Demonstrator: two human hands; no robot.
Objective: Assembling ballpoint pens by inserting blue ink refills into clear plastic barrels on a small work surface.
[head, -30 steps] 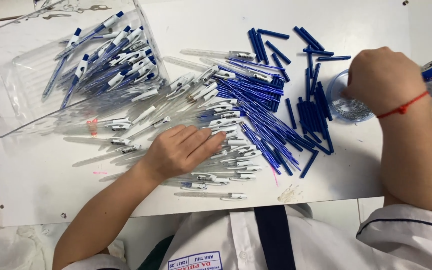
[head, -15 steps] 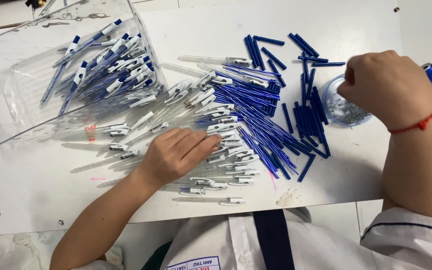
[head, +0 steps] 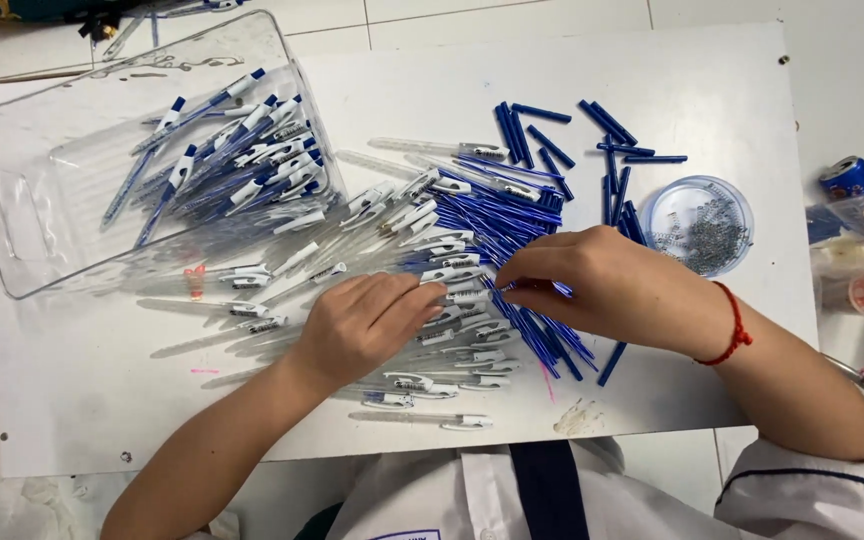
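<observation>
My left hand point(head: 367, 320) lies palm down on a heap of clear pen barrels with white clips point(head: 452, 345), fingers stretched toward the middle and gripping nothing that I can see. My right hand point(head: 602, 285), with a red string on its wrist, is over the pile of thin blue refills point(head: 512, 215). Its thumb and fingertips are pinched together on a refill at the pile's near edge, close to my left fingertips. What else sits in the pinch is hidden.
A clear plastic tray point(head: 12, 215) at the upper left holds several assembled blue-and-white pens. Short blue tubes point(head: 552, 140) lie scattered at the back. A small round dish of metal springs point(head: 702, 225) stands right of the piles, beside a blue can point(head: 852, 178) and plastic cups.
My right hand has left the spring dish and come left to the blue refills, fingers now pinched. My left hand has stayed on the barrel heap.
</observation>
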